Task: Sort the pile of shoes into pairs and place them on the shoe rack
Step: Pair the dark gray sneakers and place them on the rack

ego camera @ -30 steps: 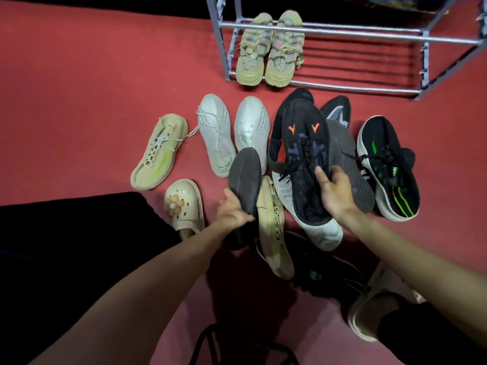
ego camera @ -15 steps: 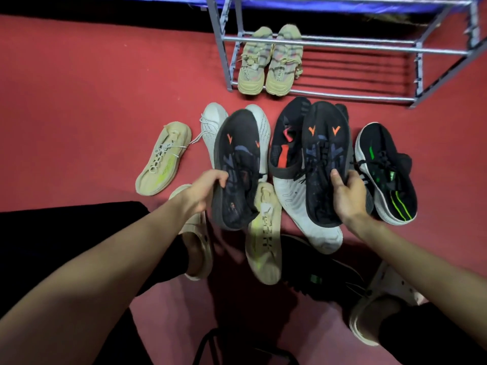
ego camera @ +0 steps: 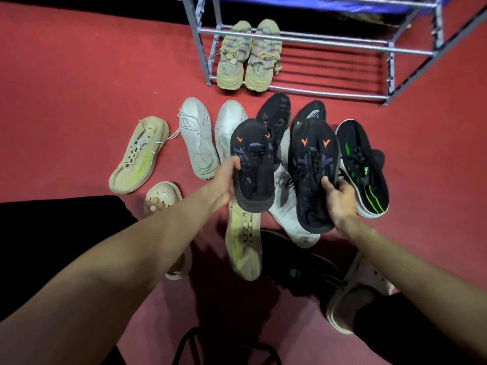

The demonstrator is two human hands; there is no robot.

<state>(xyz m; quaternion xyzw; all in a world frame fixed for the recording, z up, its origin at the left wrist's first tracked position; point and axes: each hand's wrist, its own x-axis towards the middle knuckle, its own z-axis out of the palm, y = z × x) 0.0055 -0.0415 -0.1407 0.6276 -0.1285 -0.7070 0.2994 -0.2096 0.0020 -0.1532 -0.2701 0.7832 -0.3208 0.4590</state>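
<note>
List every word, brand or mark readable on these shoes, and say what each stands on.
"SCAPE": side of the right shoe of the tan pair on the rack, roughly legible.
Lettering on its left partner: blurred.
Dark lettering on the yellow-striped cream shoe: blurred.
Orange V-shaped marks, no words: the two black shoes in the left hand and right hand.

There is just one camera, worn on the person's head. It looks forward and down at the red floor [ego camera: 66,101]. Both arms reach in from the bottom corners of the frame, so it sits close. The shoes on the floor fill the middle. The shoe rack [ego camera: 316,43] is a little farther off, along the top edge. The wide lens bends the edges.
</note>
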